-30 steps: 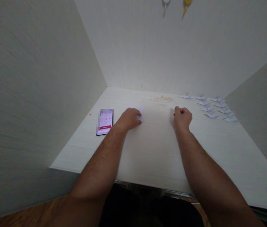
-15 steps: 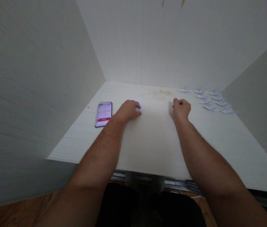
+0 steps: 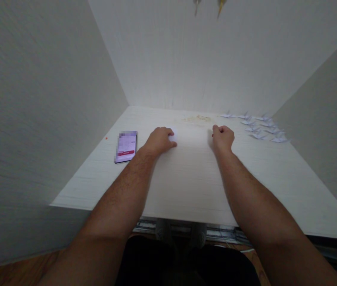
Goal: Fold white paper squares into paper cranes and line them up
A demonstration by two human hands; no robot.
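Note:
On the white tabletop [image 3: 189, 186], my left hand [image 3: 159, 141] curls its fingers and thumb around a small, pale bluish-white piece that looks like paper [image 3: 173, 137]. Most of that piece is hidden by the hand. To the right, apart from it, my right hand [image 3: 223, 137] is closed with thumb and fingers pressed together. Whatever may be in the right fingers is too small or hidden to make out. Several folded white paper cranes [image 3: 258, 136] lie in loose rows beyond my right hand.
A phone [image 3: 126, 147] with a lit screen lies left of my left forearm. A tiny orange speck [image 3: 106, 138] is near the left wall [image 3: 52, 99]. Brownish marks [image 3: 200, 118] stain the table by the back wall [image 3: 192, 71]. Another wall [image 3: 326, 107] bounds the right side.
The camera view has shifted slightly, so the scene sits a little further left. Both hands keep nearly the same place and pose on the table.

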